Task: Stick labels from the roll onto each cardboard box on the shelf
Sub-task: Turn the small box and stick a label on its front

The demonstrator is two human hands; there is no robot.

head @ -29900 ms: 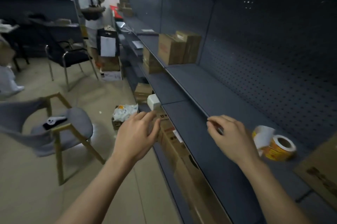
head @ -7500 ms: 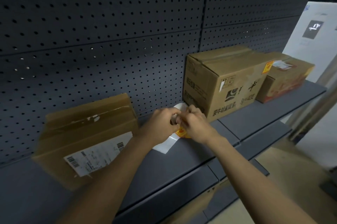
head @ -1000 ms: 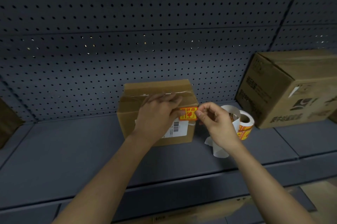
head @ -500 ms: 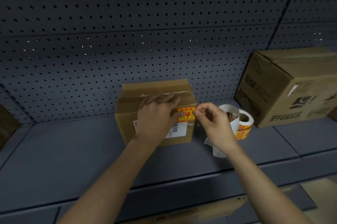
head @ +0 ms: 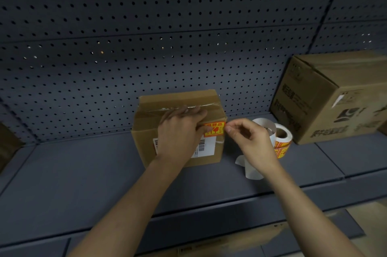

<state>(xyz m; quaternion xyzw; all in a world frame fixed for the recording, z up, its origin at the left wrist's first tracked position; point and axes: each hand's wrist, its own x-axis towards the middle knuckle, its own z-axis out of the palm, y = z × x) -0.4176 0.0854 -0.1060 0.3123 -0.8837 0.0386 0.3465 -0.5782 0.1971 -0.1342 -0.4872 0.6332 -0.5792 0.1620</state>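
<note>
Pressed flatter now, label [head: 215, 130] on box [head: 145, 133]; left hand [head: 180, 133] spread over it, right hand [head: 249, 141] pinching its edge.

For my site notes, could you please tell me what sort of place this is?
Probably a stockroom or warehouse aisle: a metal shelf with a perforated back panel, a taped cardboard box, and a roll of labels.

We note a dark blue-grey pegboard back panel [head: 146, 26] filling the upper view, with pinpoints of light through some holes. Below it, a matching metal shelf [head: 73, 173] runs across. Lighting dim. Beige floor [head: 372, 225] visible lower right.
</note>
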